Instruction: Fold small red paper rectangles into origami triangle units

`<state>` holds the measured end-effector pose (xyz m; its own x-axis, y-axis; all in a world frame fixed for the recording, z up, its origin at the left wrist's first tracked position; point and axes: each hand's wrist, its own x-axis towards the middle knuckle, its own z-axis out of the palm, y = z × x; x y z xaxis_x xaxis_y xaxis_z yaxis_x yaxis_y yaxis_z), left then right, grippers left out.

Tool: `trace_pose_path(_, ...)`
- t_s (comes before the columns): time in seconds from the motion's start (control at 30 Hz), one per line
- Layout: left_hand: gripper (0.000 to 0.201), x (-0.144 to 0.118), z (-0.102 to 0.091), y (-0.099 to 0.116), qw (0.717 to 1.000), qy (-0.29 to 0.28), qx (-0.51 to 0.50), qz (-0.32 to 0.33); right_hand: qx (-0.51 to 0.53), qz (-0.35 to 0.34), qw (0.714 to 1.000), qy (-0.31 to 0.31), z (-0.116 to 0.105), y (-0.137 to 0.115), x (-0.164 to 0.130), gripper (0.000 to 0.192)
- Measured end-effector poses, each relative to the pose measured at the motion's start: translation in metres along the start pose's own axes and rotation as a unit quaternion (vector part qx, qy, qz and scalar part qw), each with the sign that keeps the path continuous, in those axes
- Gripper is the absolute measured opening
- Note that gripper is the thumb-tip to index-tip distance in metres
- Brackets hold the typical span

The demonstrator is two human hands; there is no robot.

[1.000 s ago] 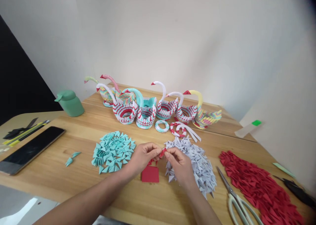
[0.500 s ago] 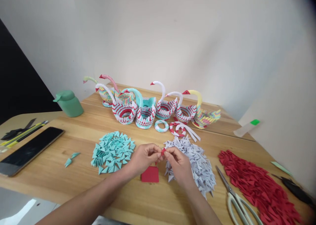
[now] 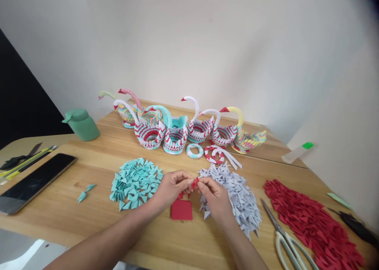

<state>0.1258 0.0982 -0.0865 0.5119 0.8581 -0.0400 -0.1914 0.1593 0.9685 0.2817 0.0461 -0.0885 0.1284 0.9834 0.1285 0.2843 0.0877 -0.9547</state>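
A small red folded paper piece [image 3: 194, 182] is pinched between the fingertips of both hands, above the middle of the wooden table. My left hand [image 3: 172, 188] is closed on it from the left, and my right hand [image 3: 215, 197] from the right. Just below them lies a flat stack of red paper [image 3: 181, 210], with a few small red bits behind it, partly hidden by my left hand. Teal folded triangles [image 3: 136, 183] are heaped left of my left hand. Beside and partly behind my right hand spreads a heap of pale lilac triangles [image 3: 237, 199].
Several paper swans [image 3: 174, 139] stand at the back, with two paper rings [image 3: 194, 151] and white strips [image 3: 229, 155] before them. Red triangles [image 3: 310, 222] and scissors [image 3: 286, 238] lie right. A phone [image 3: 38, 183] and green jug [image 3: 81, 124] are left.
The red paper piece has turned slightly between my fingers and shows more of its length. Both hands stay almost in place; the whole view has shifted a little.
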Motion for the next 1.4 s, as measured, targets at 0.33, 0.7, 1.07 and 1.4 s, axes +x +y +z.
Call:
trace_pose_path(0.33, 0.012, -0.006, 0.001, -0.003, 0.970, 0.035, 0.223, 0.093, -0.070, -0.017, 0.997, 0.001, 0.000, -0.003, -0.003, 0.024)
trace_pose_path(0.7, 0.027, -0.007, 0.002, -0.001, 0.987, -0.055, 0.139, 0.065, -0.101, -0.072, 0.992, 0.027, -0.001, -0.009, -0.004, 0.021)
trace_pose_path(1.07, 0.010, -0.009, 0.008, -0.004, 0.986, -0.036, 0.145, 0.072, -0.056, -0.050, 0.996, 0.055, 0.000, -0.009, -0.006, 0.023)
trace_pose_path(1.4, 0.019, -0.008, 0.007, -0.001, 0.996, -0.023, 0.079, 0.027, 0.088, 0.023, 0.996, 0.013, -0.003, -0.003, -0.002, 0.026)
